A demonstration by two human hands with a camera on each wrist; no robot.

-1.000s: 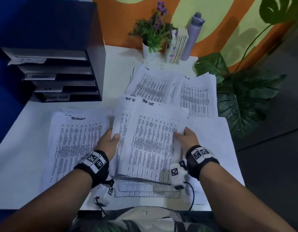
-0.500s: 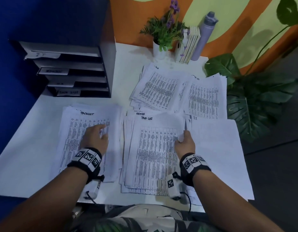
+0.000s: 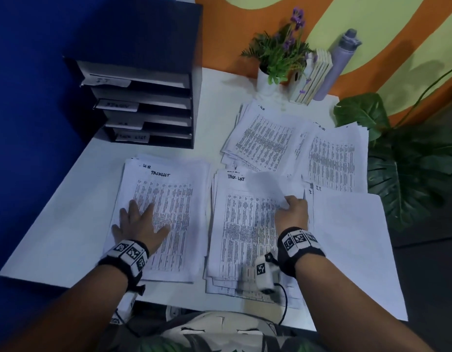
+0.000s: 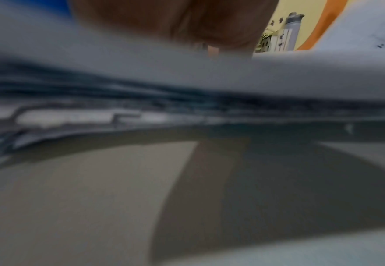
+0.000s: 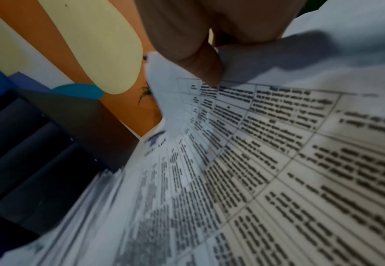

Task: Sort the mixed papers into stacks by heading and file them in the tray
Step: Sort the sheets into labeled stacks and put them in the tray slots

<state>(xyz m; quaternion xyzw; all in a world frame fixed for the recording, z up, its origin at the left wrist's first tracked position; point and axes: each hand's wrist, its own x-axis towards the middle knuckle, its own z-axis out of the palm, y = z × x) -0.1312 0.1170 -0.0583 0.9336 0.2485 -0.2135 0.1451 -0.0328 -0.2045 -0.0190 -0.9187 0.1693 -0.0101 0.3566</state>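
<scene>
My right fingers [image 5: 207,72] pinch the upper right corner of the top sheet [image 3: 264,185] of the middle stack [image 3: 247,237]; the corner is curled up and back off the pile, thumb on the printed side. My right hand [image 3: 292,212] sits at the stack's far right edge, wrist low over the pages. The sheet is headed "TASK LIST" in handwriting, its long axis running away from me and its heading at the far end.

My left hand [image 3: 138,224] lies flat with the fingers spread, pressing on the left stack [image 3: 164,219], whose top page carries the same heading. That stack lies just to the left of the pinched sheet, beside the middle stack, long axis parallel. In my judgement the lifted sheet belongs there, so the move would run leftward across my body. The left hand is the nearer one to receive it but presently covers the landing area.

To the right lies a pile topped by a blank page [image 3: 351,247], with an "IT" heading showing at its far edge. Two further spread piles [image 3: 296,143] lie beyond. The tray [image 3: 153,102], dark, with labelled tiers, stands at the far left of the counter [image 3: 67,224], well apart from both hands. The left wrist view is too blurred to add anything.
</scene>
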